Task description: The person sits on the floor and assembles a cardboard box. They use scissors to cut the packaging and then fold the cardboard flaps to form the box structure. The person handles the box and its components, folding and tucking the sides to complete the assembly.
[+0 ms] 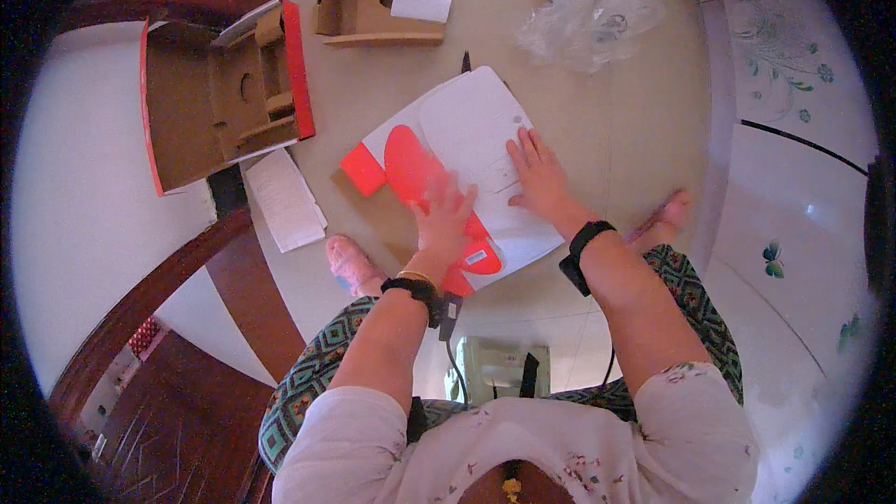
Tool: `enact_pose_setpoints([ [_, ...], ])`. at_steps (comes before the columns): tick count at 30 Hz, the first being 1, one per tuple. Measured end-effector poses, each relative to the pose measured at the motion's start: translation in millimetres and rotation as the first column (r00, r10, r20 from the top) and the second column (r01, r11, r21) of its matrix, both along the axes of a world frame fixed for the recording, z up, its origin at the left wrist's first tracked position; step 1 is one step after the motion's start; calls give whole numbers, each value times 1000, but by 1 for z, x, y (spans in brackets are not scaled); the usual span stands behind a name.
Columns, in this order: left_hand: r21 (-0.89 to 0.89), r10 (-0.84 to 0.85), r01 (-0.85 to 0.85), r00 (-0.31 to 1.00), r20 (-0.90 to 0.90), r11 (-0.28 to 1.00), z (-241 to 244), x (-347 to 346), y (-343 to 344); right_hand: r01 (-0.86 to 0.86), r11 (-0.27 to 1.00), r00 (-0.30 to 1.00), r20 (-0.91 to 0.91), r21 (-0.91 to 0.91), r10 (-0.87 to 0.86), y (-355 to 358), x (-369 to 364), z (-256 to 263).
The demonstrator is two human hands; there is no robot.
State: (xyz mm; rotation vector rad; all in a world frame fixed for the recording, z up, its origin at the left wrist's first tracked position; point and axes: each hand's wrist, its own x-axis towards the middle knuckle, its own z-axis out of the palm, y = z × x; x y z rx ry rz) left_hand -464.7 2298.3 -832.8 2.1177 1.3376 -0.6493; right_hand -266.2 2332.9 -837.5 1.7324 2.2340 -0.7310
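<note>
A white and red flat cardboard packaging piece (472,119) lies at a slant on the pale floor (637,126) before me. It has a long red band with rounded ends, a red flap at its left corner and a small printed label near its lower end. My left hand (444,217) is over the red band with its fingers spread and blurred; whether it touches the card I cannot tell. Flat on the white part, near its right edge, rests my right hand (542,175), fingers apart. Neither hand grips anything.
An open cardboard box (178,105) with red edges stands at the left. Behind are a brown cardboard tray (357,14) holding a white card (421,5) and a crumpled clear plastic bag (588,31). Folded white paper (287,203) lies by my left foot. A white cabinet (784,203) borders the right.
</note>
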Motion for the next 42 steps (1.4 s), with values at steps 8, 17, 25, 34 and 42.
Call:
enact_pose_setpoints([
  [8, 31, 55, -55, 998, 13, 998, -11, -4, -10, 95, 995, 984, -155, 27, -90, 2, 3, -16],
  [17, -47, 82, -78, 994, 76, 996, 14, -8, -3, 755, 589, 581, -123, -289, -805, 54, 1, -33],
  [25, 311, -276, 150, 867, 414, 938, 20, -14, -55, 520, 42, -202, -171, -853, -964, -15, 17, 20],
  [34, 104, -393, 381, 904, 165, 919, 32, 22, -71, 899, 385, 347, -198, -209, -917, -83, 88, -28],
  [42, 60, -246, 238, 940, 239, 969, 31, 40, -96, 593, 771, 804, -124, 234, -581, -107, 112, 75],
])
